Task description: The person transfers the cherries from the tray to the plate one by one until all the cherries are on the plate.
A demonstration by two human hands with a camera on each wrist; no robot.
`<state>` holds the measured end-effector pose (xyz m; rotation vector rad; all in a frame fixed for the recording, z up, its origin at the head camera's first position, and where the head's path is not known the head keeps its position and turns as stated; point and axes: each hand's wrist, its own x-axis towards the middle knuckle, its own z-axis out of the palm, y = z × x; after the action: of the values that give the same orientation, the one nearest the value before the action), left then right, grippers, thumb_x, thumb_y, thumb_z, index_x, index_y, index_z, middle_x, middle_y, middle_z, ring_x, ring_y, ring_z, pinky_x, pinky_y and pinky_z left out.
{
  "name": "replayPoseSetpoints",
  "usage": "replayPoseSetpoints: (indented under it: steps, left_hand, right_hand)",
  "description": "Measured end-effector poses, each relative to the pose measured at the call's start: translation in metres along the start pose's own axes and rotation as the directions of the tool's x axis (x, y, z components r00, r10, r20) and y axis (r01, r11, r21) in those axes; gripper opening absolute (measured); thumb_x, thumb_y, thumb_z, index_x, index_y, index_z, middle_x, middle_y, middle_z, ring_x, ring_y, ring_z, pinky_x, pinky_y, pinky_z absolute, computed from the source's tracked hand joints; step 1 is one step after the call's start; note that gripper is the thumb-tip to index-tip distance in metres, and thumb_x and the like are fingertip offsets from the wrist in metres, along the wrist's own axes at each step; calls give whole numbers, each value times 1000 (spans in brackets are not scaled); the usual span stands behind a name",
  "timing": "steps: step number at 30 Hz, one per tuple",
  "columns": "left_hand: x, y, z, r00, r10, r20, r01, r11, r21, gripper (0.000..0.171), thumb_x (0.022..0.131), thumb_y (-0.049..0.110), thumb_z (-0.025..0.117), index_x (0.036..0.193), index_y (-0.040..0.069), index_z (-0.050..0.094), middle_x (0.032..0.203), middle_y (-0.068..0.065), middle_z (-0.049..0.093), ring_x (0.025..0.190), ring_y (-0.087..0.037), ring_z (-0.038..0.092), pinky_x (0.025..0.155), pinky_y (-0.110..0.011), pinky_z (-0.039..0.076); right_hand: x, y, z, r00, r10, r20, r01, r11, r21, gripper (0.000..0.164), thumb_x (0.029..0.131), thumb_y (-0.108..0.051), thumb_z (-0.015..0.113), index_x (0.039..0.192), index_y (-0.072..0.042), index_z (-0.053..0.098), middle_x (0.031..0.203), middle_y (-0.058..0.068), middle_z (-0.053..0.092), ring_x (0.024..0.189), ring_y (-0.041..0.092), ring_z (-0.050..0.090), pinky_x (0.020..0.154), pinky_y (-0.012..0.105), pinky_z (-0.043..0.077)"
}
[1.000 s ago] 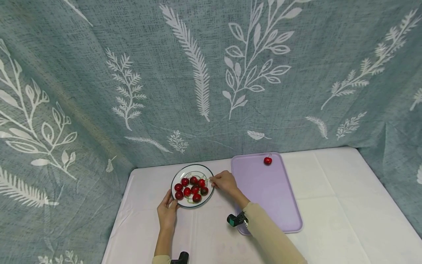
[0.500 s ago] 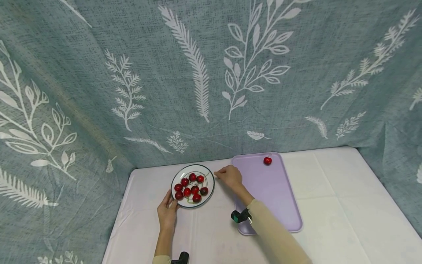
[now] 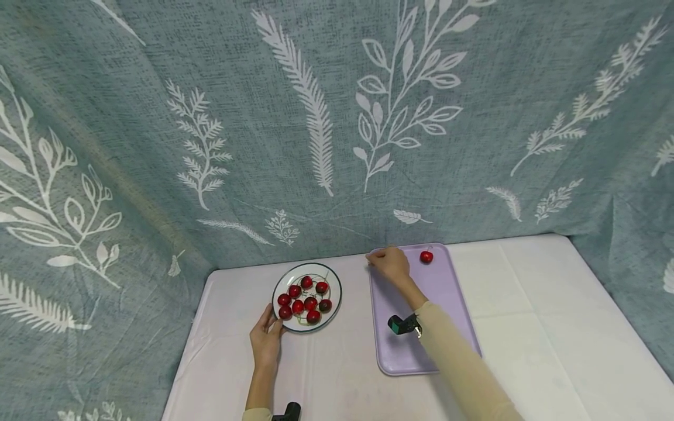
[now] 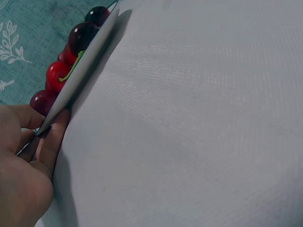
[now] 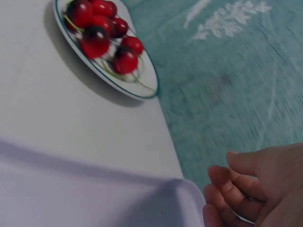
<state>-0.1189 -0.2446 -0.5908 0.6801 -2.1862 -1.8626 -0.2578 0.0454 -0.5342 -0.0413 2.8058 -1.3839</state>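
My left hand (image 3: 265, 345) grips the near left rim of a white plate (image 3: 288, 280) with a dark edge. In the left wrist view the thumb lies over the rim of the plate (image 4: 89, 66) and fingers reach beneath it. Several red cherries (image 3: 298, 306) with green stems lie on the plate. My right hand (image 3: 392, 266) is above the back left corner of a lilac tray (image 3: 400, 356). In the right wrist view, the right hand (image 5: 251, 189) has loosely curled fingers, thumb apart from the index finger, and no cherry shows between them.
A single cherry (image 3: 426, 257) sits near the tray's back edge, right of my right hand. A white cloth (image 3: 526, 327) covers the table, and a teal curtain (image 3: 337, 146) with white leaf prints hangs directly behind it.
My right hand has left the plate's right rim and moved right and back to the tray's corner. Two cherries at the plate's back have shifted slightly. The left hand stays put.
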Motion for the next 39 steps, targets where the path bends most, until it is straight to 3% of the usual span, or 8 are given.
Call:
replayPoseSetpoints:
  steps: [12,21,25,30,39]
  left_hand:
    - [2,-2,2,1000,0,-20,1,1000,7,54,95,-1,53,147,-3,37,134,-28,52,95,-1,61,81,-16,59]
    - [2,-2,1,1000,-7,-10,7,1000,20,55,96,-1,52,148,-2,36,136,-28,51,93,4,60,81,-15,58]
    - [1,-2,2,1000,-13,-9,13,1000,19,55,96,0,52,149,-2,36,137,-27,50,93,4,59,81,-15,59]
    - [1,-3,2,1000,-13,-15,13,1000,5,55,96,0,53,148,-2,37,137,-26,51,93,3,60,80,-15,59]
    - [1,-3,2,1000,3,-15,-4,1000,-14,54,96,-3,53,147,-3,38,134,-29,52,96,-1,61,81,-16,59]
  right_hand:
    - [15,21,-43,997,76,-3,-76,997,25,29,91,-28,67,97,-1,78,82,11,74,75,24,67,50,20,44]
    - [25,37,-66,996,6,93,-19,991,134,29,94,-16,63,107,9,71,90,19,73,77,22,69,58,17,52]
    - [28,41,-78,994,49,95,-56,996,68,31,96,-18,61,112,7,70,96,19,73,83,25,68,60,22,53]
    - [31,51,-90,998,51,38,-50,998,-43,33,95,-21,61,108,7,72,97,20,73,87,30,68,68,33,58]
    - [34,73,-106,996,93,-12,-93,996,0,33,94,-19,62,100,12,72,84,20,73,69,20,66,51,18,46]
